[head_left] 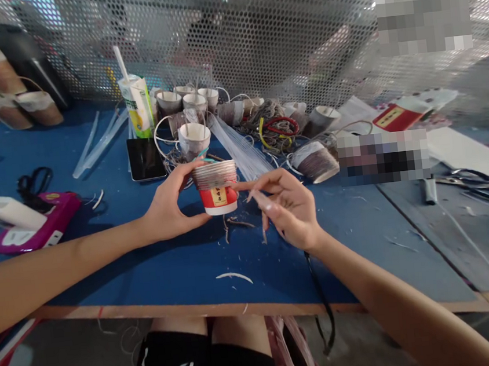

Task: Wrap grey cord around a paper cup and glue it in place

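Note:
A red and white paper cup [220, 200] with a yellow label is held above the table, slightly tilted. Grey-brown cord [215, 174] is wound in rows round its upper half. My left hand [172, 205] grips the cup from the left, fingers at the top and thumb near the base. On the other side, my right hand [288, 207] is curled, its index finger reaching the cup's side. A thin strand of the cord appears between its fingers, partly hidden, with a bit dangling below.
Behind the cup stand several wrapped cups [196, 138], a drink carton [137, 107] and tangled cords [273, 124]. A phone [146, 158] lies left of them. Scissors [475, 182] are at right, a purple packet [34, 222] at left. Perforated metal mesh [229, 33] rises behind.

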Demonstrator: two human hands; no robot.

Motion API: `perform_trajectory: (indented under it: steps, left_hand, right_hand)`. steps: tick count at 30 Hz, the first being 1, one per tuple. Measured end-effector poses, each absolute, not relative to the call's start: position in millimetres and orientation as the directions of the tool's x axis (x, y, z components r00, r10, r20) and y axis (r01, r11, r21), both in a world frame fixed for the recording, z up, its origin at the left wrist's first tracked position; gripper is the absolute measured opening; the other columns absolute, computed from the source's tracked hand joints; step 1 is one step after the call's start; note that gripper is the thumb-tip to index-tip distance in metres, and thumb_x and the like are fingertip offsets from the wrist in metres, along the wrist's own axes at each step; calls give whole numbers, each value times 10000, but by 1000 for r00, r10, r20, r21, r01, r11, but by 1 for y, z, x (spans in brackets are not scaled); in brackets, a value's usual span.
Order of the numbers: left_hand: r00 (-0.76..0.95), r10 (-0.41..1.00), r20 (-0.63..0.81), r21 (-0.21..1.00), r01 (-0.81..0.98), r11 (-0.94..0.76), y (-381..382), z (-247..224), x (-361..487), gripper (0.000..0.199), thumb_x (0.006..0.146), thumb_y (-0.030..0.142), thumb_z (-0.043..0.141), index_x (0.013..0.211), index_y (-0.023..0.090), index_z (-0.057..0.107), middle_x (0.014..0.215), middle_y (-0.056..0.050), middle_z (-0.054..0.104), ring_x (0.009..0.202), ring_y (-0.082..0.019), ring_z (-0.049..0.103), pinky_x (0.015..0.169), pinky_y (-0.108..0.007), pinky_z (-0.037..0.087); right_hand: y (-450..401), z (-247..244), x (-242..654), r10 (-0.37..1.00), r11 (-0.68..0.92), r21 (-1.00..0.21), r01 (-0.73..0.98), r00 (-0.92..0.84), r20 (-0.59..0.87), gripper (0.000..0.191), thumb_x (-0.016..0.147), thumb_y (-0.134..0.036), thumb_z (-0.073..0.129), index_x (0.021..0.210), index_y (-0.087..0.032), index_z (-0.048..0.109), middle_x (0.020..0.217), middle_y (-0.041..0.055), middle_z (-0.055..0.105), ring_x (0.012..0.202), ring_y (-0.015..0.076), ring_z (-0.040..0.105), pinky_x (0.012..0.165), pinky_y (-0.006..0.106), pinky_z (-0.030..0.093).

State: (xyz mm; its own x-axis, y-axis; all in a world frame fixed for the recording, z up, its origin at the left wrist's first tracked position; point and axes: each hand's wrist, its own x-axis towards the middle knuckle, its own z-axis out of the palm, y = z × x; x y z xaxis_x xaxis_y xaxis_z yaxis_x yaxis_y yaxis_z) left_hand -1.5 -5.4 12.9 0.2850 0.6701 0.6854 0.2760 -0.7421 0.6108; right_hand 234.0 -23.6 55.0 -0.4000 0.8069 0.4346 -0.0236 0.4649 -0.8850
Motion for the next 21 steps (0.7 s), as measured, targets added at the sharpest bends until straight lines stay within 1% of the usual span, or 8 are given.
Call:
perform_trajectory:
  steps: [4,7,9,11,12,14,18,21]
  left_hand:
    - [290,689,664,637,262,-725,-5,13,-2,798,692,312,797,1380,203,406,1387,-156,542,1255,-301,587,1058,-457,523]
    - [288,700,653,651,259,-714,-3,12,-3,822,700,335,799,1402,215,390,1396,-159,527,1275,-310,566,1068,-470,513]
    - [294,706,644,668,233,-707,-3,11,-4,850,699,331,803,1422,238,366,1428,-157,495,1309,-314,536,1088,-484,493]
    - [315,707,633,691,182,-700,-2,11,-5,873,696,319,807,1432,257,342,1461,-154,459,1337,-315,509,1112,-495,466]
    - [329,705,629,701,152,-697,-2,10,-5,874,698,311,806,1431,262,334,1468,-151,450,1345,-312,501,1122,-496,454]
    - [365,695,619,717,98,-690,-2,9,-5,858,705,301,798,1420,270,326,1468,-147,443,1352,-306,495,1134,-488,441]
    - [438,679,589,730,72,-679,-2,7,-5,860,718,286,768,1422,284,274,1492,-152,390,1373,-308,469,1136,-485,435]
    - [451,679,580,701,150,-698,-1,8,-4,908,693,270,768,1436,250,246,1489,-180,375,1374,-328,456,1141,-523,413]
  right_hand:
    - [-17,57,233,861,475,-870,-131,-133,491,286,892,-446,565,764,-195,515,709,7,703,263,9,273,257,173,314]
    - [-15,59,234,832,548,-824,-145,-4,555,226,900,-406,554,797,-213,499,774,-3,695,272,5,296,263,172,322]
    - [-17,58,235,801,587,-803,-103,-69,594,187,861,-357,635,932,-241,508,1058,31,683,313,-10,346,288,184,364]
    - [-20,58,234,766,608,-794,-6,-259,589,456,776,-303,749,1140,-296,474,1412,96,501,373,-23,400,313,203,400]
    - [-21,58,234,745,614,-788,45,-365,559,609,744,-279,782,1238,-325,428,1521,125,374,399,-26,418,323,211,413]
    - [-23,57,233,717,610,-783,117,-503,483,758,752,-255,783,1358,-360,341,1595,158,233,428,-28,428,339,217,425]
    - [-20,54,233,711,602,-788,129,-536,455,746,817,-242,732,1403,-395,298,1579,145,298,411,-29,377,337,211,387]
    - [-17,50,232,706,625,-757,188,-550,446,735,823,-238,727,1412,-385,312,1568,147,321,399,-31,321,323,211,340]
